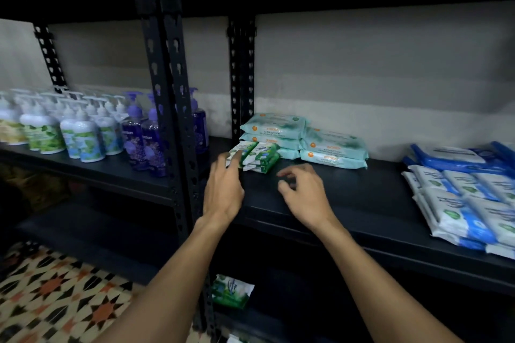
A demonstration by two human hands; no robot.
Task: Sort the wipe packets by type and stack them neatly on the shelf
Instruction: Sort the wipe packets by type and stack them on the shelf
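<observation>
Watching from beside the rack: both hands are empty. The left hand [223, 189] has its fingers straight, tips against the left end of the green packets [257, 157], touching but not grasping. The right hand [303, 193] hovers loosely curled just above the bare shelf [362, 192], holding nothing.

Risks as I read them:
- The green packets are a small double stack just in front of the mint packets [333, 147]. A sideways nudge from flat fingers could skew it or shove it into the mint pile, since the wrap looks slick.
- Green and mint labels look alike in this dim light, so types could easily get mixed.
- The blue-and-white packets [459, 203] lie in slanted, overlapping rows near the front edge, so a brush from a forearm could send some off.
- A stray green packet [231, 291] sits on the lower shelf [278, 315] and is easy to miss (that would leave one type split across two levels).

What holds what:
- This bay of the shelf holds the mint packets at the back in two stacks, green in front of them, a bare middle, and dark blue packets [446, 159] behind the blue-and-white ones at far right.
- The bay to the left, past the upright post [167, 64], holds white pump bottles [83, 133] and purple bottles [133, 133] standing upright; I can't read their fill levels.
</observation>
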